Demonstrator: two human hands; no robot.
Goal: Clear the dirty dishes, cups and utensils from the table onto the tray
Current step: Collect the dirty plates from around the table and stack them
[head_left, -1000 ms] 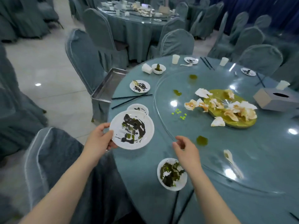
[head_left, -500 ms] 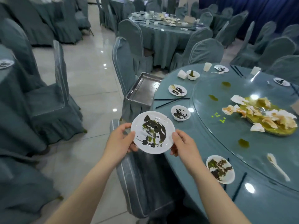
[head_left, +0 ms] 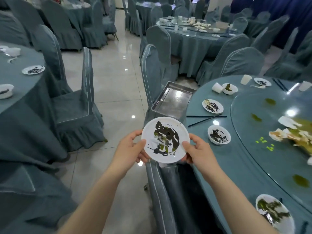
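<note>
I hold a white plate (head_left: 166, 140) smeared with dark sauce in the air, off the table's left edge. My left hand (head_left: 130, 148) grips its left rim and my right hand (head_left: 196, 150) grips its right rim. Just beyond the plate lies an empty steel tray (head_left: 172, 100) on a chair seat beside the round table (head_left: 236, 159). On the table stand a dirty bowl (head_left: 219, 134), another dirty plate (head_left: 212, 106), a bowl with greens (head_left: 230, 88), a tipped cup (head_left: 217, 87), dark chopsticks (head_left: 205, 119) and a near dirty plate (head_left: 274, 212).
A covered chair (head_left: 162, 191) stands right below my hands and another chair back (head_left: 148, 73) rises left of the tray. The glass turntable (head_left: 278, 132) carries a platter of scraps. More set tables and chairs fill the hall; tiled floor (head_left: 114, 85) opens to the left.
My right hand has joined the left on the plate. The plate moved off the table's edge, up toward the tray, and my view swung left.
</note>
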